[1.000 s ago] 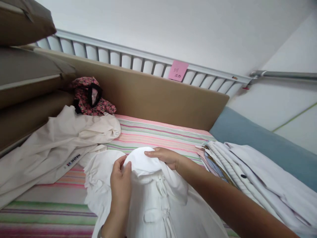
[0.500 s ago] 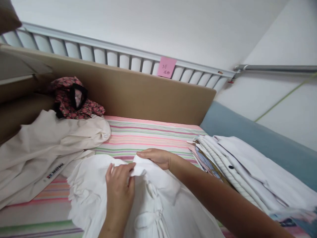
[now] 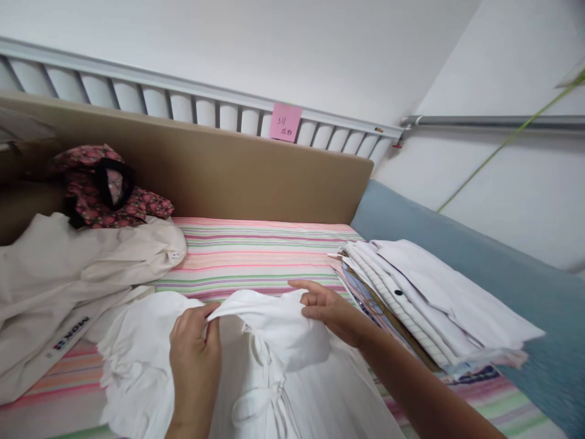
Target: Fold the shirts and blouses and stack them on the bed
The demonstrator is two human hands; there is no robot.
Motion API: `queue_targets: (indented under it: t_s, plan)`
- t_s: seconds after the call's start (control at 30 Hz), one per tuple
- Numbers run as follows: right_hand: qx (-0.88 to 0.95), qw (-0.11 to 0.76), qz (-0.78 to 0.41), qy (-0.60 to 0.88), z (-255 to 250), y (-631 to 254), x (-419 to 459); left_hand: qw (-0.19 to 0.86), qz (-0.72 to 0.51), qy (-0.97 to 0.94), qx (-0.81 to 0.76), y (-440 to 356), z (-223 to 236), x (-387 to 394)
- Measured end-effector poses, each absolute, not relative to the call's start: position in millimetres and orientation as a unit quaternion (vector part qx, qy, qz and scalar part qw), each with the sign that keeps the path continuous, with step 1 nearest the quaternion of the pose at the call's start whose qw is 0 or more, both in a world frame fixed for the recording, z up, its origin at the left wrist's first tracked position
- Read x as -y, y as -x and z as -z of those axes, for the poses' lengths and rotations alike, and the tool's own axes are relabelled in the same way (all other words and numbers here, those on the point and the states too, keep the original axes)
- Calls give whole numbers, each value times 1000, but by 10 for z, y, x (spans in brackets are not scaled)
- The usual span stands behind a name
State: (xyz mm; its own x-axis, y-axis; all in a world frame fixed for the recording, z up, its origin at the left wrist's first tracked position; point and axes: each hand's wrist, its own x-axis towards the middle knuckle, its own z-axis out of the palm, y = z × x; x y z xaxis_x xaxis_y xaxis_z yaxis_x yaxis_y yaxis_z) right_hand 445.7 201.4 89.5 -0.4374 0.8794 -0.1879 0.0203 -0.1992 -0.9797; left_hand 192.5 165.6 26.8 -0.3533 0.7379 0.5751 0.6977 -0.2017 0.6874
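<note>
A white garment (image 3: 269, 366) with ties down its front lies on the striped sheet (image 3: 256, 250) before me. My left hand (image 3: 194, 353) pinches its top edge at the left. At the right end of that edge, my right hand (image 3: 326, 308) grips the cloth with thumb and fingers. Between the two hands the edge is lifted and stretched. A white ruffled part of the garment (image 3: 137, 360) spreads to the left of my left hand.
A cream garment with a printed label (image 3: 77, 274) is heaped at the left, with a floral red and black cloth (image 3: 103, 186) behind it. A stack of folded white clothes (image 3: 425, 299) sits at the right. A tan headboard (image 3: 228, 171) and white slatted rail (image 3: 196, 107) with a pink note (image 3: 286, 122) stand behind.
My hands have moved apart along the garment's top edge, stretching it out. The view has turned to the right, so the brown cushions at the left have left the picture.
</note>
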Motion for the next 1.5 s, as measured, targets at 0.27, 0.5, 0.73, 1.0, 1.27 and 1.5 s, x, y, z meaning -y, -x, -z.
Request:
queue_targets:
  t_s: [0.27, 0.5, 0.73, 1.0, 1.27, 1.5]
  plan:
    - [542, 394, -611, 422, -936, -4390, -1992, 72, -544, -534, -643, -1911, -255, -1663]
    - [509, 406, -638, 411, -905, -4328, -2027, 71, -529, -526, -662, -1915, -278, -1674]
    - [585, 391, -527, 477, -834, -4359, -2116, 49, -522, -534, -663, -1905, -244, -1717]
    - [846, 279, -53, 451, -941, -3783, -1692, 44, -535, -575, -618, -1953, -282, -1646]
    - [854, 127, -8, 504, -854, -3471, -2049, 6, -549, -573, -609, -2077, -403, -1539]
    - [823, 28, -20, 566, -1180, -3288, -3239, 99, -484, -644, -583, -2188, -320, -1514]
